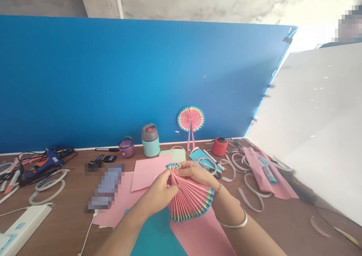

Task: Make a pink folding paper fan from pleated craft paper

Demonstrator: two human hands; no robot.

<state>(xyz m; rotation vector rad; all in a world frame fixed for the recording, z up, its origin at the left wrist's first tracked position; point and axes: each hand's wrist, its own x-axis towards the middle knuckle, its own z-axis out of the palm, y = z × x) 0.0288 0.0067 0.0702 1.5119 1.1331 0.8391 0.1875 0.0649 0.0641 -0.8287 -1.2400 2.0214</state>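
Pink: pinching pleated paper (pixel 192 199) at its gathered waist with left hand (pixel 161 192) and right hand (pixel 196 172), both closed on it | holding it above teal sheet (pixel 155 235) | folded and gathered, spread below, bunched above, not closed into a ring | facing round fan (pixel 186 116) at blue partition (pixel 85 78)

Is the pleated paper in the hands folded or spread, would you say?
Partly spread: the pleated paper fans widely below, but its middle is bunched tight.
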